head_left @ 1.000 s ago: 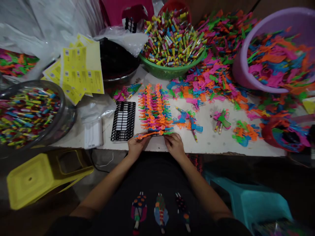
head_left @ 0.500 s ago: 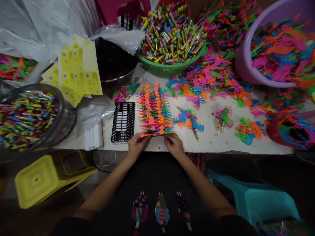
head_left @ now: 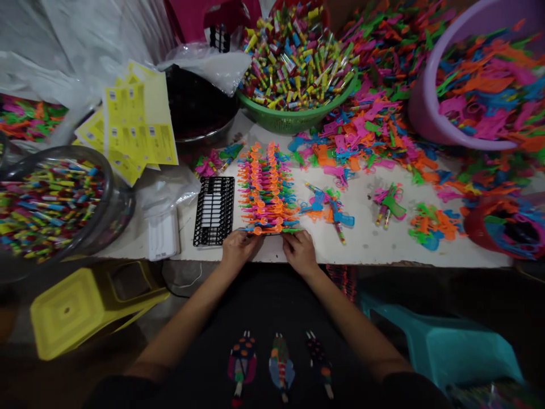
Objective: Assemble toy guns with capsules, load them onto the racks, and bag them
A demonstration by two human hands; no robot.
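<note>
A dense double row of bright plastic toy guns (head_left: 267, 187) with orange round ends on top sits at the table's near edge. At its near end, my left hand (head_left: 239, 248) is closed, fingertips pinching a toy gun whose blue tip shows beside them. My right hand (head_left: 300, 253) is closed too, its fingertips at a green toy gun part (head_left: 290, 230) on the same end. The fingers partly hide what they grip. Left of the row lies a black slotted rack (head_left: 214, 211) with white strips. Several loose toy guns (head_left: 340, 217) lie to the right.
A green basket (head_left: 298, 118) of small colourful tubes stands behind, with a grey tub (head_left: 111, 199) of more tubes at left. Toy gun parts are heaped at right around a purple tub (head_left: 419, 108). Yellow label sheets (head_left: 142, 128) and a white box (head_left: 163, 236) are left.
The orange piece that stretched to my left hand now sits in line with the row's near end, and a blue tip shows by my left fingers. Both hands stay nearly in place.
</note>
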